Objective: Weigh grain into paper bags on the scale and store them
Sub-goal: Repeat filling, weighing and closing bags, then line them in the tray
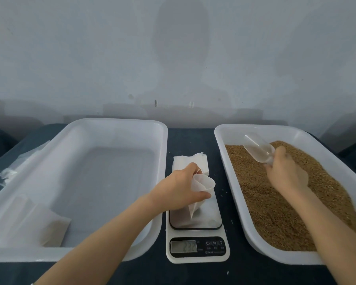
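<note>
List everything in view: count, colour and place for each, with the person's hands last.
left tray: one, white, left of scale
right tray: one, white, right of scale
grain: one heap, brown, in right tray
scoop: one, clear, over the grain
scale: one, white with steel plate, between trays
open bag: one, white, on scale plate
bag stack: one, white, behind scale
stored bags: count unclear, white, left tray's near-left corner
plastic: one crumpled sheet, clear, left of left tray
table: one, dark blue, under everything
left hand: one, holds open bag's mouth
right hand: one, grips scoop
</note>
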A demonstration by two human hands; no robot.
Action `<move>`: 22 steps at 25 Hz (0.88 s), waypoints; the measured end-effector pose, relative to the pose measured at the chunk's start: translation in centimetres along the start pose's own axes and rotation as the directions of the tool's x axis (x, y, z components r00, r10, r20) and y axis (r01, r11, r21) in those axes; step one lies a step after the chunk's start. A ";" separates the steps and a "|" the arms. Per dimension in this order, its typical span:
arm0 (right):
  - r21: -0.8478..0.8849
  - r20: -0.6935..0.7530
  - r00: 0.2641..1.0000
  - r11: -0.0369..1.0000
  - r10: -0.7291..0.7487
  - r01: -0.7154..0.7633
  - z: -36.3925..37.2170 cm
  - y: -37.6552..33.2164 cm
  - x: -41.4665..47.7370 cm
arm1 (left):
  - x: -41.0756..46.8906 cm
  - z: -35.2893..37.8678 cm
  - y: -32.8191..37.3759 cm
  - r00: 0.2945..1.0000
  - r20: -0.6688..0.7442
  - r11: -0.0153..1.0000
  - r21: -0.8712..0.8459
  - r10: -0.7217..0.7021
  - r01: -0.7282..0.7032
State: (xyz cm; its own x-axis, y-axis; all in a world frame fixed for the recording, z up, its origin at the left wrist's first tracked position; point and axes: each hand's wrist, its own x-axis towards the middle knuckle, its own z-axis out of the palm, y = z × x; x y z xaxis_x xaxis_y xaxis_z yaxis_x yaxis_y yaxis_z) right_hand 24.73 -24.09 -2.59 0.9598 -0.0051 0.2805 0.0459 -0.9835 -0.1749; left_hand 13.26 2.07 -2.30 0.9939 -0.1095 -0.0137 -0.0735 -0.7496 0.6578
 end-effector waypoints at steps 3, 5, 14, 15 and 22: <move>-0.012 0.003 1.000 1.000 -0.002 0.002 0.1 0.3 0.2 | 0.0 0.0 0.0 1.000 -0.003 1.000 0.004 0.000 0.000; -0.054 0.067 0.998 0.999 0.006 -0.003 0.3 0.1 -0.1 | 0.0 0.0 0.0 1.000 -0.002 1.000 0.007 -0.001 0.001; 0.035 0.279 0.958 0.997 -0.070 0.063 1.8 -0.9 -0.5 | -0.1 0.0 0.1 1.000 0.004 1.000 -0.005 0.000 0.000; 0.082 0.288 0.955 0.995 -0.071 0.049 1.9 -0.9 -0.4 | -0.1 0.0 0.1 1.000 0.002 1.000 -0.006 0.002 -0.002; 0.287 0.292 0.956 0.951 0.023 -0.110 2.0 -0.9 -0.1 | 0.0 0.0 0.1 1.000 0.001 1.000 -0.011 0.003 -0.003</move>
State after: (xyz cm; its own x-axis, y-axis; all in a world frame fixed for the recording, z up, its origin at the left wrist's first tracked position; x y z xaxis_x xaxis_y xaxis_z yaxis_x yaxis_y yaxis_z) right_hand 25.19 -22.81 -4.35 0.9996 0.0255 -0.0115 0.0172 -0.8834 -0.4684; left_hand 13.21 2.01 -2.25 0.9936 -0.1127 -0.0123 -0.0760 -0.7423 0.6658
